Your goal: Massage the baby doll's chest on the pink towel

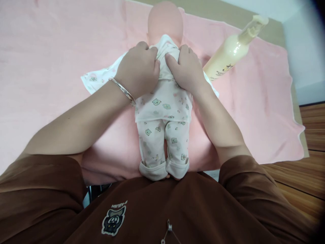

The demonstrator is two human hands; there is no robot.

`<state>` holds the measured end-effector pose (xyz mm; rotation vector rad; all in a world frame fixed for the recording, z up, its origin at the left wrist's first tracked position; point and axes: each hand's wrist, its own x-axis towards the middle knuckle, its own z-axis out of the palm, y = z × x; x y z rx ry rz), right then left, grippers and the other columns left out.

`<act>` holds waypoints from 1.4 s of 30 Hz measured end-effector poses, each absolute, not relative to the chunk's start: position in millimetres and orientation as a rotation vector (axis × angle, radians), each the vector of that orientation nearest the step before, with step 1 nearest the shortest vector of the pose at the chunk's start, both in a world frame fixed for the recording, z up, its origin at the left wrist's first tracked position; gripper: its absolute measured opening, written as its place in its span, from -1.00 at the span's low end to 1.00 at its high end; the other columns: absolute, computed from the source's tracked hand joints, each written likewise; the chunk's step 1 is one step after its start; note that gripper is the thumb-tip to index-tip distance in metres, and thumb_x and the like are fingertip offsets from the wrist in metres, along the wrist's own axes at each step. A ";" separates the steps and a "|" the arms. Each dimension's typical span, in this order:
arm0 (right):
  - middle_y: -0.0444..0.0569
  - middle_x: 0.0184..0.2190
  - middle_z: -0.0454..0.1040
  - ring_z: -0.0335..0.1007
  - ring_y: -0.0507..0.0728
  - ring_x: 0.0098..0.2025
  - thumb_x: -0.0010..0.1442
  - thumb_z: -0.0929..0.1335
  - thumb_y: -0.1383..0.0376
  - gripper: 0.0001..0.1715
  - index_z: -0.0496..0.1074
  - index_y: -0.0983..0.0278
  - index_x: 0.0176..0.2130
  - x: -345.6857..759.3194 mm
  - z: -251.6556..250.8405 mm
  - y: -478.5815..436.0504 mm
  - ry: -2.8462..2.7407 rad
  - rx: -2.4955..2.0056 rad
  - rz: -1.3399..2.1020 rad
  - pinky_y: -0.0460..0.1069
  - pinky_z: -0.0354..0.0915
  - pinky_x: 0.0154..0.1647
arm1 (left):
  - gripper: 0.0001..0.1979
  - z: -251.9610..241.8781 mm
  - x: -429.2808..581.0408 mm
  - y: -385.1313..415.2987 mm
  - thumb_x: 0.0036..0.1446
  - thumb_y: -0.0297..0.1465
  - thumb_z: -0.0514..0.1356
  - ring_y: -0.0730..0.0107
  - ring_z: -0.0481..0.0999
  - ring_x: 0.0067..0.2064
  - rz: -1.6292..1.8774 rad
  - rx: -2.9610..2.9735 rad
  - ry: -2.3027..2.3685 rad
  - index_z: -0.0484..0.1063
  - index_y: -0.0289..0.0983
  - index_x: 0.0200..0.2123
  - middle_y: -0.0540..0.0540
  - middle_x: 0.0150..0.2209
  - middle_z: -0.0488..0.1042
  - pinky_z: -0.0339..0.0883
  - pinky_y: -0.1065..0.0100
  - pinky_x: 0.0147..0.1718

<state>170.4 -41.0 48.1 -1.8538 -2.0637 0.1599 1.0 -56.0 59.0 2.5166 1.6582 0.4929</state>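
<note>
A baby doll point(165, 22) lies on a pink cloth, the back of its bald head at the top and its feet toward me. It wears a white printed shirt point(165, 106) and matching trousers point(153, 142) with rolled cuffs. My left hand point(142, 67), with a silver bracelet at the wrist, has its fingers closed on the shirt near the doll's shoulder. On the other shoulder my right hand point(186, 67) grips the same shirt, its thumb on the upper back. The shirt bunches up between my hands, and its sleeves spread out to both sides.
A pump bottle of pale yellow liquid point(227, 54) lies tilted to the right of the doll, beside my right hand. The pink cloth point(254, 112) covers most of the surface. Brown wood boards point(304, 176) show at the lower right.
</note>
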 end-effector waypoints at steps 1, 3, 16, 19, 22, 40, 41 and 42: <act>0.13 -0.04 0.41 0.33 0.37 0.03 0.37 0.12 -0.02 -0.57 0.28 0.24 -0.09 169.7 49.2 -42.0 -2.062 -1.866 0.150 0.28 0.27 0.06 | -0.78 58.9 0.4 -52.5 0.26 -0.38 -0.08 0.07 0.33 -0.17 0.516 2.498 1.655 0.35 -0.17 -0.27 -0.22 -0.21 0.36 0.22 0.13 -0.19; 0.16 -0.05 0.42 0.34 0.40 0.01 0.39 0.10 -0.02 -0.51 0.30 0.29 -0.06 167.2 52.9 -45.9 -2.087 -1.884 0.124 0.29 0.28 0.05 | -0.81 58.6 -1.6 -45.1 0.24 -0.39 -0.06 0.11 0.31 -0.23 0.534 2.476 1.646 0.31 -0.20 -0.38 -0.21 -0.30 0.34 0.19 0.16 -0.21; 0.10 -0.10 0.37 0.24 0.27 0.01 0.30 0.03 0.36 -0.62 0.31 0.13 -0.13 145.1 66.8 -86.7 -2.321 -1.634 -0.056 0.15 0.28 0.06 | -0.66 38.8 -3.2 -23.9 0.41 -0.31 -0.13 0.14 0.39 -0.08 0.492 2.356 1.716 0.36 -0.34 -0.04 -0.27 -0.09 0.42 0.28 0.17 -0.08; 0.02 -0.09 0.39 0.27 0.24 0.01 0.31 0.05 0.29 -0.68 0.29 0.06 -0.15 154.9 63.8 -70.1 -2.240 -1.714 0.063 0.16 0.32 0.06 | -0.69 46.7 0.7 -42.3 0.40 -0.41 -0.09 0.01 0.37 0.02 0.486 2.464 1.707 0.33 -0.43 0.03 -0.32 -0.04 0.38 0.28 0.08 0.04; 0.00 0.02 0.38 0.23 0.25 0.14 0.33 0.05 0.16 -0.66 0.29 0.08 -0.08 164.5 59.3 -53.0 -2.132 -1.771 0.192 0.23 0.22 0.20 | -0.70 57.1 5.7 -63.8 0.32 -0.54 -0.03 -0.07 0.35 0.05 0.430 2.735 1.633 0.28 -0.53 0.06 -0.36 -0.03 0.33 0.29 0.06 0.06; 0.18 -0.18 0.41 0.33 0.28 -0.08 0.42 0.04 0.26 -0.60 0.34 0.38 -0.15 156.1 72.1 -85.3 -2.392 -1.715 -0.107 0.16 0.31 0.02 | -0.75 38.7 -2.2 -18.8 0.34 -0.34 -0.10 0.26 0.31 -0.25 0.635 2.269 1.590 0.34 -0.23 -0.26 -0.15 -0.26 0.41 0.18 0.24 -0.21; 0.17 -0.17 0.42 0.34 0.28 -0.07 0.42 0.03 0.22 -0.58 0.34 0.35 -0.16 158.7 70.4 -81.1 -2.382 -1.708 -0.072 0.16 0.32 0.02 | -0.76 39.5 -1.4 -22.1 0.33 -0.35 -0.09 0.23 0.32 -0.22 0.639 2.282 1.591 0.35 -0.25 -0.21 -0.17 -0.23 0.41 0.20 0.23 -0.18; 0.16 -0.15 0.42 0.34 0.28 -0.06 0.42 0.03 0.19 -0.58 0.34 0.31 -0.16 162.0 68.3 -75.3 -2.363 -1.710 -0.034 0.17 0.32 0.02 | -0.77 41.4 -0.2 -27.0 0.32 -0.38 -0.08 0.20 0.33 -0.17 0.641 2.306 1.591 0.35 -0.26 -0.16 -0.19 -0.20 0.40 0.21 0.20 -0.13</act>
